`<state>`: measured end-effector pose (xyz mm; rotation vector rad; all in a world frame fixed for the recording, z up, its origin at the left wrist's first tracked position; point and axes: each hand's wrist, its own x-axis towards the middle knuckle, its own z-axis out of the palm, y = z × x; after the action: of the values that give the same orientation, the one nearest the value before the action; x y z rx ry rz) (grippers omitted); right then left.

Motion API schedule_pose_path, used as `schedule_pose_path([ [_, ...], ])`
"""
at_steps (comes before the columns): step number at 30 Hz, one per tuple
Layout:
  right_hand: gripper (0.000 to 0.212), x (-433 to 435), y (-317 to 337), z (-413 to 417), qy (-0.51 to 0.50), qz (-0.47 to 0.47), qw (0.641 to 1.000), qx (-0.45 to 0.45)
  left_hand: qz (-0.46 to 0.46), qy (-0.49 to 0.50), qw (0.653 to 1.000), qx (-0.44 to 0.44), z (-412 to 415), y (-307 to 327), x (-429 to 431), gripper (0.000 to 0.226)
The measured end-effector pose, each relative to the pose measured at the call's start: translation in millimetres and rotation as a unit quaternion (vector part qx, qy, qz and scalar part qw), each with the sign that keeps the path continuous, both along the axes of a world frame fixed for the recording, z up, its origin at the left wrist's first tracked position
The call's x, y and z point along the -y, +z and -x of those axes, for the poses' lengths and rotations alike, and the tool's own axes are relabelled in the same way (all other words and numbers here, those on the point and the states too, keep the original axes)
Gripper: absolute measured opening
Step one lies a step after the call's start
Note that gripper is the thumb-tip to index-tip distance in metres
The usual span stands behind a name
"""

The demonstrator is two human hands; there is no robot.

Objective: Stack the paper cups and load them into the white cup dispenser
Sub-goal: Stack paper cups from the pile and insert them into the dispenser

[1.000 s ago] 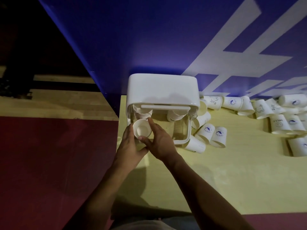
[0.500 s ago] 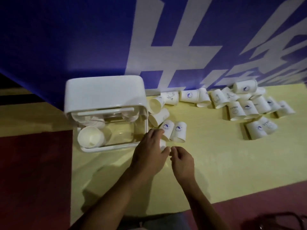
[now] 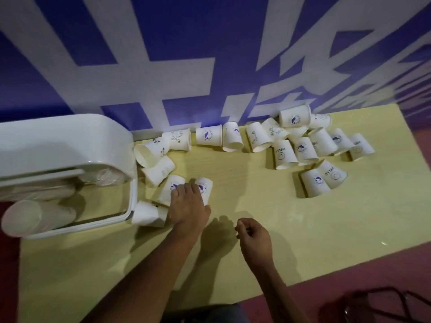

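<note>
The white cup dispenser (image 3: 70, 141) stands at the left end of the yellow table (image 3: 256, 206). A stack of paper cups (image 3: 35, 217) lies inside its open front. Loose white paper cups lie on their sides beside it (image 3: 156, 171), along the wall (image 3: 208, 135) and in a cluster on the right (image 3: 303, 148). My left hand (image 3: 189, 206) rests palm down on two printed cups (image 3: 205, 186) just right of the dispenser, its fingers spread over them. My right hand (image 3: 254, 234) hovers over bare table nearer me, fingers curled, holding nothing.
A blue wall with large white lettering (image 3: 210, 66) rises right behind the table. Red floor shows at the left and beyond the table's near right edge. A dark wiry object (image 3: 384, 304) lies at the bottom right.
Both hands left the dispenser, where they had held a cup stack, and moved right. The view swung right. My left hand now lies on the two printed cups; my right hand has pulled back.
</note>
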<state>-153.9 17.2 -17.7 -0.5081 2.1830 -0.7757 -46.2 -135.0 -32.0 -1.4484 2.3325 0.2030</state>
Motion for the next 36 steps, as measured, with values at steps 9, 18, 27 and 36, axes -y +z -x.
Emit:
schedule_pose_path([
  [9,0.05,125,11,121,0.055,0.01,0.995,-0.084,-0.081,0.072,0.96,-0.257,20,16,-3,0.065],
  [18,0.081,219,-30,103,0.074,-0.072,0.993,-0.063,-0.108,0.233,0.869,-0.423,-7,43,-3,0.076],
  [27,0.064,188,-17,81,-0.015,0.056,0.993,-0.099,-0.099,0.293,0.825,-0.472,-37,55,-4,0.063],
  [36,0.074,121,60,5,-0.011,0.163,0.982,-0.089,-0.102,0.308,0.792,-0.517,-100,80,2,0.072],
])
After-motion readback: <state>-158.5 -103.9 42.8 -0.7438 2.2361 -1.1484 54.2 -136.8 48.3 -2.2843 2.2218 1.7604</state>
